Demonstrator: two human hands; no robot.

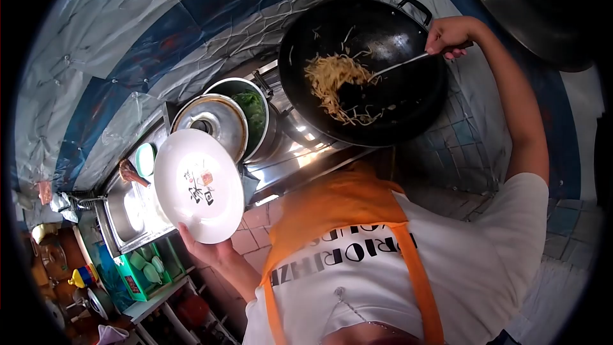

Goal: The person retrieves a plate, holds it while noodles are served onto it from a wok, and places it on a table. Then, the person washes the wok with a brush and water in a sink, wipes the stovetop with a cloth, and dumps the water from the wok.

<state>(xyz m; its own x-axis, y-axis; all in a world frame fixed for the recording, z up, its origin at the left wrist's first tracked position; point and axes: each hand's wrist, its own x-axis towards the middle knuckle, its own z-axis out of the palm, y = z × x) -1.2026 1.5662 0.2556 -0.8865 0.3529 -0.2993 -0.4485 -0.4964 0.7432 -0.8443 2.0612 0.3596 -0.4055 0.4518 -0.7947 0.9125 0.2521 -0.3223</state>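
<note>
My right hand (449,37) is closed round the handle of a metal spatula (402,64), whose far end touches a heap of noodle-like food (336,82). That food lies in a large black wok (399,102), with loose strands scattered over its inside. On the left, my left hand (214,250) grips the lower rim of a white oval plate (220,214), fingers partly hidden beneath it. Dark writing and a small red mark show on the plate, which holds no food. It is tilted in front of a metal lid (231,118).
Behind the lid stands a pot (268,134) with leafy greens (252,112). A sink (118,211) and a green rack (137,275) of bowls are at the left. Crinkled foil-like sheeting (147,38) covers the wall. A large metal pan (511,0) hangs at upper right.
</note>
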